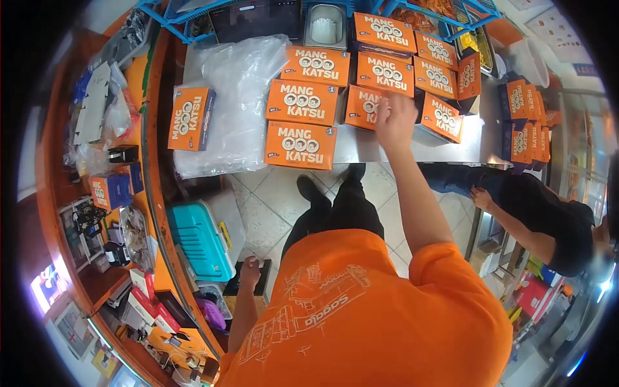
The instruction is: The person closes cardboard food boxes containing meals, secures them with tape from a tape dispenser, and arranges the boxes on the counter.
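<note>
My right hand is over the right side of an orange box printed "MANG KATSU", covering part of its lettering. Its fingers look bent and somewhat blurred; whether they touch or grip the box is unclear. Low at my left side hangs my left hand, its fingers slightly bent and apart, with nothing visible in it. More boxes of the same print stand in columns on the metal table, including one at the front edge. Another box lies on clear plastic bags to the left.
A metal container and blue baskets line the table's back. A co-worker in dark clothes stands at the right, near more stacked boxes. A turquoise bin is below the table's left side, beside orange shelving.
</note>
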Available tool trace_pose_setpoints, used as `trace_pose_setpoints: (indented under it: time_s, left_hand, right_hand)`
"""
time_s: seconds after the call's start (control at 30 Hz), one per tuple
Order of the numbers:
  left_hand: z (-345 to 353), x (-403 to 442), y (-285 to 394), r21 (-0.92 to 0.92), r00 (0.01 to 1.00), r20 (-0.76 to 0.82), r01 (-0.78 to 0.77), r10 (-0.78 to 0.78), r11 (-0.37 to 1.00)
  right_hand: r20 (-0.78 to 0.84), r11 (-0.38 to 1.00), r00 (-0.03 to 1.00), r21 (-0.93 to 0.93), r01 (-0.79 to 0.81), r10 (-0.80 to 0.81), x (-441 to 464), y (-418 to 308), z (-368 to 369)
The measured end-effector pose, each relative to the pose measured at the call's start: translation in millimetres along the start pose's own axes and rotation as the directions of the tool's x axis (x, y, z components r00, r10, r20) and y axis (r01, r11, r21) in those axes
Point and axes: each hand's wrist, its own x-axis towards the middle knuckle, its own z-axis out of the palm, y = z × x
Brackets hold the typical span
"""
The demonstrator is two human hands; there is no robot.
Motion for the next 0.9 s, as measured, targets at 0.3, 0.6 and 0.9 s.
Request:
trace_pose_setpoints:
  time_s: [0.3, 0.6, 0.9]
  left_hand:
    - [11.5, 16.6, -61.5, 0.343, 0.999, 0.004, 0.031, -0.035, 0.939]
    - [62.4, -6.1, -7.6, -0.154, 0.994, -0.079, 0.059, -0.072, 0.986]
    - [71.3, -9.6, -68.6, 0.075, 0.985, -0.015, 0.174, -0.174, 0.982]
  right_hand:
    - [0.016, 0.91, 0.957, 0.316, 0.27, -0.289, -20.3, -96.1, 6.6]
    - [0.181, 0.915, 0.897, 0.114, 0.388, -0.403, 85.1, -87.7, 106.8]
    - [0.373, 0.65, 0.533, 0.411, 0.639, -0.759, -52.8, -131.1, 27.2]
